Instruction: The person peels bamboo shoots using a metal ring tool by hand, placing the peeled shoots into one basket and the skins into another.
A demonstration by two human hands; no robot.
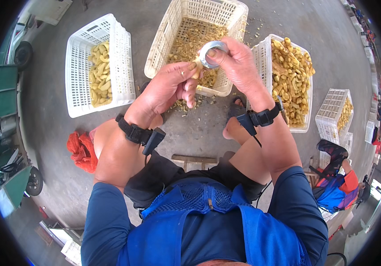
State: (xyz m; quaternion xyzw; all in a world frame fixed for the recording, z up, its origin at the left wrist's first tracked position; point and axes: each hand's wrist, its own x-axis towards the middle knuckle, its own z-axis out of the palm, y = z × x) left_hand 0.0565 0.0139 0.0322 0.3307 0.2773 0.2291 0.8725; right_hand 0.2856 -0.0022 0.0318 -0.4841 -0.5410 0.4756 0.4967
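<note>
My left hand [173, 83] grips a pale yellow root-like piece [197, 68] between thumb and fingers. Closed round a metal ring-shaped tool [213, 54], my right hand [240, 65] holds it against the top of that piece. Both hands are raised over the near end of a large white plastic crate [163, 43] with peelings [195, 36] spread on its bottom. In a white crate [120, 63] on the left lie smooth, pale yellow pieces [101, 74]. A white crate [308, 113] on the right is heaped with browner, knobbly pieces [287, 79].
Scraps [190, 104] litter the concrete floor near my feet. A red mesh bag [83, 149] lies left of my leg. Further right stand another filled crate [332, 113] and a seated person [337, 189]. Green vehicles with wheels [34, 181] stand at the far left.
</note>
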